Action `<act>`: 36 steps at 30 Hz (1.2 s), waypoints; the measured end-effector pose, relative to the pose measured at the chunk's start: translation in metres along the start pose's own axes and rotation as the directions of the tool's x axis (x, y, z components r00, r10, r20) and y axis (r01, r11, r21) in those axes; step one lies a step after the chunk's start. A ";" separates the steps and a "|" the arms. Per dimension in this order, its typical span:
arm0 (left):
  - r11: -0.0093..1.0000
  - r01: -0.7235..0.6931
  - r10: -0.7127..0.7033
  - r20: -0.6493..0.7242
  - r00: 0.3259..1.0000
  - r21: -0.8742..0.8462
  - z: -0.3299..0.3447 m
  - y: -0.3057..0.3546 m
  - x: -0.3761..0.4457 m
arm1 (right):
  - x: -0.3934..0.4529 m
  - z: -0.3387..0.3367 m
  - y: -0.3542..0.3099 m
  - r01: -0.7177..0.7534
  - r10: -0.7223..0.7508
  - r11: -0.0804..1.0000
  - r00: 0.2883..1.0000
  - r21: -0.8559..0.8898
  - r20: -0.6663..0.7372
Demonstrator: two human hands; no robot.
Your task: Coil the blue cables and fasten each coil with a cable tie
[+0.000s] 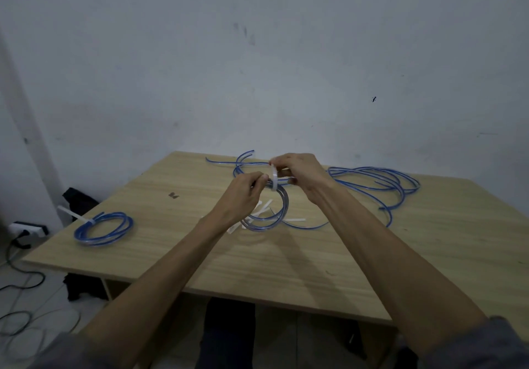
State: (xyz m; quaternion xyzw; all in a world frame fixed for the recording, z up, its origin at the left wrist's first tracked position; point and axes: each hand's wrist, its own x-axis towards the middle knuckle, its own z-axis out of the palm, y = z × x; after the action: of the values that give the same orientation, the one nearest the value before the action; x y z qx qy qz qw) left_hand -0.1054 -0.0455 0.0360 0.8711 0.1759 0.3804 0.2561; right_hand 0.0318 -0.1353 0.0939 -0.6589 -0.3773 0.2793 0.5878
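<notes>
Now a tie goes round a held coil above the table (pixel 200 254).
At far left a tied coil (pixel 103 229) lies flat; the left hand (pixel 243 194) grips the hanging coil (pixel 267 214), the right hand (pixel 300 174) pinches the white cable tie (pixel 274 178) looped over it; loose cables (pixel 378 182) lie right.

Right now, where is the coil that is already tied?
In the head view, the finished coil lies flat near the table's left edge, apart from both hands and left of the loose white ties.
</notes>
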 end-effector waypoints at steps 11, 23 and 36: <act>1.000 -0.013 0.014 0.026 1.000 -0.028 -0.009 0.008 0.003 | -0.004 -0.003 -0.003 0.256 -0.262 0.960 0.964 -0.116 -0.044; 0.999 -0.017 0.019 0.053 0.998 -0.039 -0.007 0.016 0.002 | -0.005 -0.009 0.002 0.106 -0.107 0.994 0.993 -0.035 -0.045; 0.986 0.161 -0.151 -0.187 0.971 0.040 0.003 0.019 0.008 | -0.012 -0.002 0.010 0.121 -0.128 0.983 0.991 0.139 0.043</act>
State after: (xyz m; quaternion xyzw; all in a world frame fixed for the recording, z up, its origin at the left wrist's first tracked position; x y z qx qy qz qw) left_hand -0.0961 -0.0578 0.0503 0.8227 0.2771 0.4325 0.2438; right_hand 0.0284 -0.1464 0.0834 -0.5849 -0.4128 0.2841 0.6378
